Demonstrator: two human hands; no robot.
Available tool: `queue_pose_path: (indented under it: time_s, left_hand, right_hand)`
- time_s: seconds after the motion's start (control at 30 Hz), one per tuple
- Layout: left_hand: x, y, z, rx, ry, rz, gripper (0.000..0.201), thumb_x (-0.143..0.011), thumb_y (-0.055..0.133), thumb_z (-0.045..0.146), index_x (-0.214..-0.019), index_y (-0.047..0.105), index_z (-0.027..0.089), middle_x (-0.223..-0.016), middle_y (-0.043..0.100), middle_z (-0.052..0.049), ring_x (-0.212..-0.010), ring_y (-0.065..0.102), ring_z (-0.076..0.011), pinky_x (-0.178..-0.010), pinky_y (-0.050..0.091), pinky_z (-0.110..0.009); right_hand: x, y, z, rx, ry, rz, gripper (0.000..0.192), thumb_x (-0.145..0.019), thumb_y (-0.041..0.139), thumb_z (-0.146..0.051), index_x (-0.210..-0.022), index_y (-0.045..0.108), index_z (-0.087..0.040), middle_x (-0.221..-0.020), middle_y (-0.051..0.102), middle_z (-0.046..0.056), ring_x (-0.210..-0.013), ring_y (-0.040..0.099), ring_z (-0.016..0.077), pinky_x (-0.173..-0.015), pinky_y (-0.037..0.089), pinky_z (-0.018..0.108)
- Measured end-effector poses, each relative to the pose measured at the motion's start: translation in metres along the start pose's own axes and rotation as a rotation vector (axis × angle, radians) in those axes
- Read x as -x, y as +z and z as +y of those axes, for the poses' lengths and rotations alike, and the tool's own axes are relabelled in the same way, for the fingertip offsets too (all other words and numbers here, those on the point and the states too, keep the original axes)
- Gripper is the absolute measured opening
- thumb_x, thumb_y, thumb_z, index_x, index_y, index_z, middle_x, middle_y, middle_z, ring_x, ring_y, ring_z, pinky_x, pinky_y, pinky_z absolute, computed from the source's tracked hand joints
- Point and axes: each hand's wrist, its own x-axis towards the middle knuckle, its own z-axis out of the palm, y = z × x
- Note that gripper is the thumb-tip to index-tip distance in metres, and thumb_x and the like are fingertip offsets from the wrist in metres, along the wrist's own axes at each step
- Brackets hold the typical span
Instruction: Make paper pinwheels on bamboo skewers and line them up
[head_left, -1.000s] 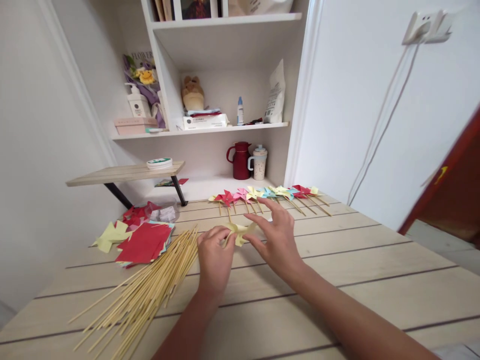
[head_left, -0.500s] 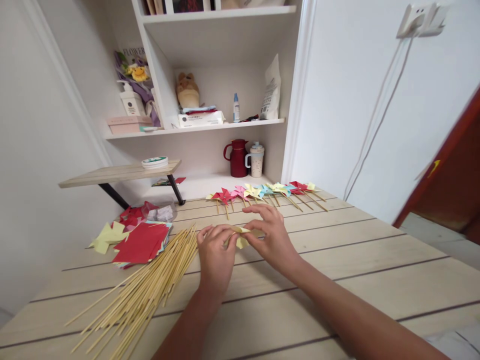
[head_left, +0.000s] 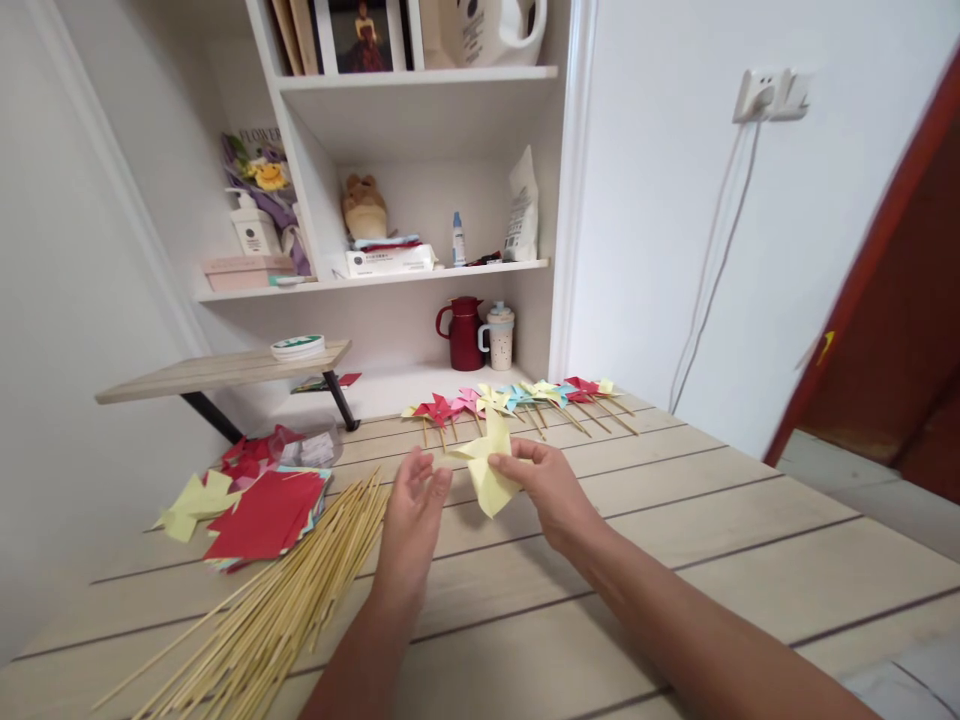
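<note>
My right hand [head_left: 546,487] pinches a pale yellow paper pinwheel [head_left: 487,486] near its centre, thumb on the front, holding it up above the table. The pinwheel's folded blades face me, and no stick shows on it. To its left, my left hand [head_left: 414,508] is open with fingers apart, holding nothing and not touching the paper. A pile of thin wooden sticks [head_left: 300,590] lies just left of that hand. Beyond them is a stack of square paper sheets, red on top [head_left: 266,513].
Several finished pinwheels on sticks [head_left: 435,410] line the table's [head_left: 600,620] back edge. At left lie another yellow pinwheel [head_left: 195,503] and a clear container [head_left: 319,448]. A small raised shelf [head_left: 225,368] stands behind them. A red jug [head_left: 465,335] and a cup [head_left: 500,340] stand at the back.
My left hand has let go of the yellow paper and moved left. My right hand has turned the pinwheel upright to face me. The camera view has tilted up slightly.
</note>
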Motion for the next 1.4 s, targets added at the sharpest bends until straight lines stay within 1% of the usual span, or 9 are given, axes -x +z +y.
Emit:
queue_pose_path:
  time_s: [0.07,0.13,0.33,0.43,0.57,0.8,1.2,1.3,1.4]
  left_hand:
    - [0.002,0.002,0.0,0.042,-0.092,-0.161,0.056,-0.076,0.073,0.05,-0.12,0.065,0.016,-0.127,0.064,-0.016,-0.119,0.058,-0.0272,-0.102,0.041,-0.037]
    - [0.004,0.003,0.001,0.046,-0.121,-0.223,0.046,-0.072,0.078,0.044,-0.107,0.072,0.015,-0.12,0.068,-0.014,-0.11,0.063,-0.0267,-0.098,0.045,-0.036]
    - [0.005,0.004,0.0,0.047,-0.155,-0.123,0.032,-0.067,0.082,0.036,-0.089,0.075,0.013,-0.092,0.076,-0.011,-0.086,0.067,-0.022,-0.084,0.049,-0.033]
    - [0.006,0.005,0.001,0.093,-0.145,-0.113,0.035,-0.067,0.082,0.035,-0.093,0.075,0.013,-0.095,0.076,-0.011,-0.089,0.067,-0.0215,-0.084,0.049,-0.032]
    - [0.007,0.007,0.002,0.168,-0.141,-0.161,0.043,-0.069,0.082,0.034,-0.106,0.072,0.016,-0.109,0.073,-0.012,-0.104,0.065,-0.0238,-0.09,0.048,-0.033]
    - [0.008,0.007,0.001,0.205,-0.2,-0.212,0.035,-0.07,0.08,0.038,-0.094,0.076,0.013,-0.086,0.075,-0.01,-0.08,0.068,-0.0196,-0.078,0.05,-0.03]
    - [0.01,0.006,-0.001,0.092,-0.151,-0.024,0.028,-0.063,0.084,0.039,-0.074,0.076,0.014,-0.071,0.072,-0.005,-0.066,0.063,-0.0163,-0.064,0.049,-0.026]
    - [0.009,0.007,-0.001,0.105,-0.168,0.004,0.029,-0.061,0.085,0.039,-0.073,0.076,0.014,-0.071,0.072,-0.005,-0.065,0.064,-0.0165,-0.062,0.048,-0.026]
    - [0.008,0.005,0.0,0.143,-0.188,0.036,0.031,-0.06,0.085,0.039,-0.076,0.076,0.013,-0.072,0.073,-0.006,-0.068,0.065,-0.0176,-0.065,0.049,-0.026]
  right_hand:
    - [0.001,0.001,-0.001,-0.01,-0.014,-0.004,0.024,-0.064,0.079,-0.035,-0.073,0.069,-0.015,-0.068,0.066,0.001,-0.061,0.054,0.0139,-0.062,0.04,0.027]
    - [0.003,0.002,0.0,-0.008,-0.031,-0.032,0.022,-0.066,0.078,-0.034,-0.071,0.067,-0.016,-0.067,0.064,0.0,-0.061,0.053,0.0137,-0.062,0.04,0.027]
    - [0.008,0.006,0.0,0.03,-0.038,-0.092,0.021,-0.068,0.076,-0.034,-0.066,0.064,-0.016,-0.065,0.061,-0.001,-0.059,0.05,0.0126,-0.06,0.037,0.026]
    - [0.009,0.006,-0.001,0.013,-0.026,-0.083,0.022,-0.068,0.076,-0.034,-0.066,0.064,-0.016,-0.065,0.061,-0.001,-0.06,0.05,0.0124,-0.06,0.037,0.026]
    - [0.009,0.008,0.001,-0.026,0.026,-0.05,0.023,-0.066,0.078,-0.034,-0.067,0.065,-0.015,-0.066,0.063,0.001,-0.061,0.052,0.0129,-0.061,0.038,0.027]
    - [0.01,0.012,0.009,-0.058,0.048,-0.081,0.024,-0.063,0.08,-0.034,-0.065,0.066,-0.014,-0.063,0.062,0.0,-0.058,0.05,0.0113,-0.059,0.038,0.026]
    - [0.012,0.014,0.013,-0.039,0.028,-0.108,0.031,-0.062,0.082,-0.038,-0.06,0.059,-0.017,-0.059,0.057,-0.003,-0.058,0.049,0.0119,-0.058,0.038,0.026]
    - [0.013,0.014,0.01,-0.002,0.015,-0.137,0.031,-0.067,0.079,-0.043,-0.066,0.061,-0.017,-0.065,0.06,-0.001,-0.063,0.051,0.0135,-0.062,0.039,0.027]
    - [0.013,0.011,0.007,0.045,-0.067,-0.137,0.031,-0.078,0.071,-0.049,-0.084,0.068,-0.018,-0.081,0.067,0.003,-0.078,0.058,0.0182,-0.072,0.044,0.03]
